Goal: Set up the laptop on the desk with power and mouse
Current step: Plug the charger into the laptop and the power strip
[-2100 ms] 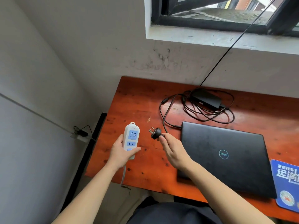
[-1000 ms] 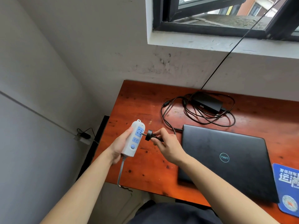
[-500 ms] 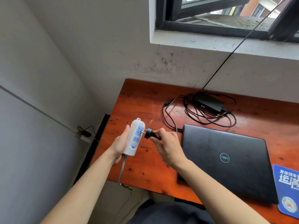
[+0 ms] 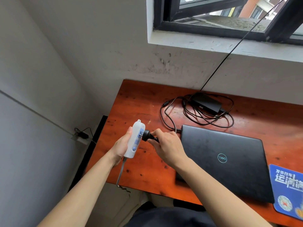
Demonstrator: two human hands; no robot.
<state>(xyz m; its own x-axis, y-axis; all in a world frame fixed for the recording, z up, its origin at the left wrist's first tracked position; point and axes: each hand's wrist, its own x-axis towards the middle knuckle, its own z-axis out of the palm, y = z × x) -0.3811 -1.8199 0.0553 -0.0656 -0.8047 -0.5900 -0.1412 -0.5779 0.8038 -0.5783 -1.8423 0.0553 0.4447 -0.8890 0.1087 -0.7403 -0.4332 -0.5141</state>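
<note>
My left hand (image 4: 121,146) grips a white power strip (image 4: 134,140) with blue sockets, held on edge above the desk's left end. My right hand (image 4: 165,146) is closed on a black plug (image 4: 147,135), and the plug's prongs sit in the strip's top socket. The plug's black cord runs back to a coiled cable and black power adapter (image 4: 207,103) at the rear of the desk. A closed black laptop (image 4: 224,159) lies flat on the red-brown wooden desk (image 4: 144,102), right of my hands. No mouse is in view.
A blue mouse pad (image 4: 288,189) lies at the desk's right front corner. The strip's grey cord (image 4: 120,172) hangs over the front edge. A thin black cable (image 4: 229,54) runs from the window to behind the desk. A wall outlet with a plug (image 4: 81,135) sits low at left.
My right hand brought the black plug leftward from a gap beside the power strip into its top socket. My left hand turned the strip from face-up onto its edge.
</note>
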